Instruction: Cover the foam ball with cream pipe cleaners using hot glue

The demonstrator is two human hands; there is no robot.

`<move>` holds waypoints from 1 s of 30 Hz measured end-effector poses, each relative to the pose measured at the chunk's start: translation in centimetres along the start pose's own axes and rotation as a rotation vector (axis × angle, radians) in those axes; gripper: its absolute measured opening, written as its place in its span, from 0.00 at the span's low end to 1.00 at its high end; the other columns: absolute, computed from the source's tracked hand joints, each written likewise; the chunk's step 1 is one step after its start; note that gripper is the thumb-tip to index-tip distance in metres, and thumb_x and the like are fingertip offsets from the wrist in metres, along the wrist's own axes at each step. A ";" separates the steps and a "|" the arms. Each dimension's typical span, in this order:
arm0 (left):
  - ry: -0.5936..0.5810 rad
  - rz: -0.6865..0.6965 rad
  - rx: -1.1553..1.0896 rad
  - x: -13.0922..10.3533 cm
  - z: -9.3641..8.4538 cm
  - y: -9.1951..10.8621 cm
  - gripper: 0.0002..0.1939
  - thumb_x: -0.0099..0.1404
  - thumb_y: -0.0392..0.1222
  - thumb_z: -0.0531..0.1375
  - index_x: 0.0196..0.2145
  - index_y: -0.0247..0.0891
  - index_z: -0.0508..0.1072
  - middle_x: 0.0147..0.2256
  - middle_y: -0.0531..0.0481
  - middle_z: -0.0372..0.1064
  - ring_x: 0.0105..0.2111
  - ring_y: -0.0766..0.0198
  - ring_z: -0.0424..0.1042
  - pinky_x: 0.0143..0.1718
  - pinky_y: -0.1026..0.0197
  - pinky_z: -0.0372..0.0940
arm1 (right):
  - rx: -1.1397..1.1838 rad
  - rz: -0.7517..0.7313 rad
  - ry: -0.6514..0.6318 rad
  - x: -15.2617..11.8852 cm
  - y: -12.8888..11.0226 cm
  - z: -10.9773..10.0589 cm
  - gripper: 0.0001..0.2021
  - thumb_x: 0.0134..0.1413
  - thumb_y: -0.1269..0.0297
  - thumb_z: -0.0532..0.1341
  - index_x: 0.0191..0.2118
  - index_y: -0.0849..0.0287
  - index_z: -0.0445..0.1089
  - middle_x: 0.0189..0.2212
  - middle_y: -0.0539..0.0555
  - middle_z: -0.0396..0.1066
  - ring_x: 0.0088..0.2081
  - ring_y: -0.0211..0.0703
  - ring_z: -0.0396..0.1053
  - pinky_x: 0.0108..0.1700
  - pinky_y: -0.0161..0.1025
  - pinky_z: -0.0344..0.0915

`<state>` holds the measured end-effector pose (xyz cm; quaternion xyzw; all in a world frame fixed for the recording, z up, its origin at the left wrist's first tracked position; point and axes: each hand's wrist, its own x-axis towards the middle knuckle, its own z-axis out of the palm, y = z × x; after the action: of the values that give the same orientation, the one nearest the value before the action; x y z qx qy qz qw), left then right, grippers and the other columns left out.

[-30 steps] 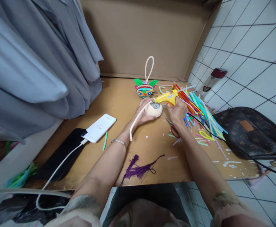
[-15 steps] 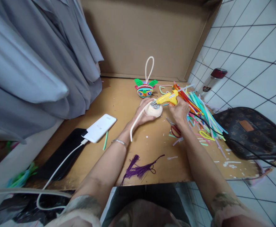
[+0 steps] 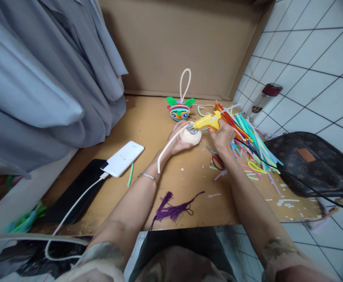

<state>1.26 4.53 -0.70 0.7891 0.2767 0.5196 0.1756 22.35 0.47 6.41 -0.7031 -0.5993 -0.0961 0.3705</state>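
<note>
Near the front edge of the table [image 3: 201,182] lie purple tassels [image 3: 173,212]. Farther, above the table's middle, the left hand [image 3: 176,147] is closed around a white ball [image 3: 190,138]; a cream strip [image 3: 159,162] extends from it. The right hand [image 3: 222,135] grips a yellow glue gun [image 3: 207,122], nozzle at the ball's grey patch. Toward the back edge sits a colourful ornament [image 3: 179,110].

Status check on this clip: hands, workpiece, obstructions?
Left hand holding white ball, pale strip across hand. Right hand holding yellow glue gun, nozzle at ball's grey patch. Scissors beside right wrist, not blocking.
</note>
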 end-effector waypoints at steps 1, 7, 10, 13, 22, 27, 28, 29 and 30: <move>0.001 0.003 -0.001 0.0 0.0 -0.1 0.44 0.51 0.50 0.74 0.64 0.47 0.67 0.64 0.41 0.68 0.68 0.41 0.65 0.71 0.33 0.61 | 0.006 -0.004 0.004 -0.1 -0.1 0.0 0.11 0.54 0.63 0.63 0.43 0.59 0.75 0.38 0.60 0.80 0.39 0.53 0.73 0.39 0.42 0.60; -0.008 -0.022 -0.012 0.0 0.0 0.1 0.44 0.51 0.48 0.74 0.64 0.45 0.66 0.65 0.40 0.67 0.68 0.41 0.64 0.72 0.34 0.60 | 0.033 0.000 0.006 -0.2 -0.5 -0.1 0.12 0.54 0.65 0.62 0.44 0.61 0.75 0.39 0.61 0.80 0.40 0.53 0.74 0.40 0.42 0.61; -0.012 -0.055 -0.004 0.0 0.0 0.3 0.44 0.51 0.47 0.74 0.64 0.45 0.67 0.65 0.41 0.67 0.69 0.41 0.63 0.72 0.35 0.60 | 0.022 0.009 -0.005 -0.1 -0.5 -0.2 0.12 0.54 0.64 0.63 0.44 0.60 0.76 0.39 0.60 0.80 0.40 0.54 0.74 0.40 0.42 0.61; -0.002 -0.053 -0.016 0.0 -0.1 0.4 0.44 0.51 0.47 0.75 0.64 0.44 0.67 0.65 0.41 0.67 0.68 0.41 0.64 0.72 0.36 0.61 | -0.010 0.026 -0.029 0.1 -0.4 -0.4 0.12 0.54 0.63 0.64 0.44 0.60 0.76 0.39 0.61 0.80 0.40 0.54 0.74 0.39 0.42 0.60; 0.005 0.006 0.005 0.0 0.0 0.0 0.44 0.51 0.46 0.74 0.64 0.45 0.66 0.64 0.41 0.67 0.68 0.42 0.64 0.72 0.35 0.60 | -0.008 0.012 -0.035 -0.1 -0.4 -0.4 0.12 0.55 0.64 0.63 0.45 0.60 0.76 0.40 0.61 0.81 0.40 0.54 0.74 0.40 0.42 0.60; -0.016 0.032 0.033 -0.1 0.0 -0.3 0.44 0.52 0.46 0.74 0.65 0.45 0.65 0.64 0.40 0.67 0.69 0.41 0.63 0.71 0.34 0.61 | 0.019 -0.004 0.018 -0.2 -0.4 0.1 0.11 0.56 0.65 0.62 0.44 0.61 0.76 0.39 0.61 0.80 0.39 0.53 0.73 0.39 0.41 0.60; -0.016 0.038 0.031 -0.1 0.1 -0.4 0.44 0.52 0.47 0.74 0.65 0.45 0.65 0.64 0.40 0.67 0.69 0.41 0.63 0.71 0.34 0.61 | 0.019 -0.001 0.020 -0.3 -0.4 0.1 0.11 0.56 0.65 0.62 0.44 0.61 0.76 0.39 0.61 0.80 0.39 0.53 0.73 0.39 0.41 0.60; -0.013 0.044 0.028 -0.1 0.1 -0.4 0.44 0.53 0.47 0.74 0.65 0.45 0.64 0.64 0.40 0.67 0.69 0.41 0.63 0.71 0.34 0.61 | 0.018 0.001 0.017 -0.3 -0.5 0.1 0.11 0.56 0.65 0.62 0.44 0.61 0.76 0.39 0.61 0.80 0.39 0.53 0.73 0.39 0.41 0.60; -0.010 0.047 0.027 -0.1 0.1 -0.5 0.44 0.53 0.48 0.74 0.65 0.45 0.64 0.64 0.40 0.67 0.69 0.42 0.63 0.71 0.34 0.61 | 0.016 0.004 0.011 -0.3 -0.5 0.1 0.11 0.56 0.65 0.62 0.44 0.61 0.76 0.39 0.61 0.80 0.39 0.53 0.73 0.39 0.41 0.60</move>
<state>1.22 4.83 -1.08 0.8002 0.2640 0.5160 0.1542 21.80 0.32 6.41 -0.7009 -0.5964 -0.0943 0.3796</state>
